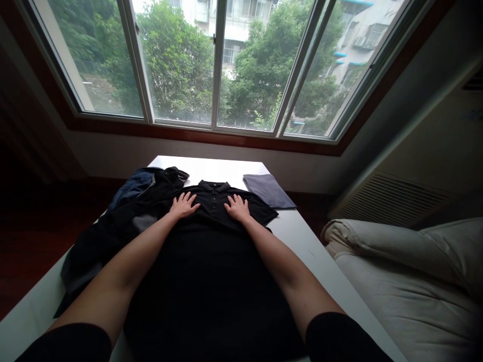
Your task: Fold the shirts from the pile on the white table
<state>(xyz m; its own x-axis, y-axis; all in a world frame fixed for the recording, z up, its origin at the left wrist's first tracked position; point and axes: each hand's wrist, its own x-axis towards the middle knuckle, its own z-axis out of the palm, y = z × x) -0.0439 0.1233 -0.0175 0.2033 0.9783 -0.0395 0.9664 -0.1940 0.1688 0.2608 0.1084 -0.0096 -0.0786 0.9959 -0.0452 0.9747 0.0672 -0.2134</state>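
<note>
A black polo shirt [213,206] lies spread front side up on a white table [302,241], its collar toward the window. My left hand [183,205] rests flat on the left part of its chest, fingers spread. On the other side of the button placket, my right hand [237,207] lies palm down with its fingers apart. Neither hand grips the cloth. To the left is a loose heap of dark clothes [124,216], black with blue and grey parts. A folded grey cloth [269,190] lies at the far right, close to the shirt's right sleeve.
Beyond the table's far edge is a wall with a wide sliding window [215,125]. A pale sofa [407,266] stands along the right side, with a vented white unit [400,196] behind it. Dark reddish floor [22,251] shows at the left.
</note>
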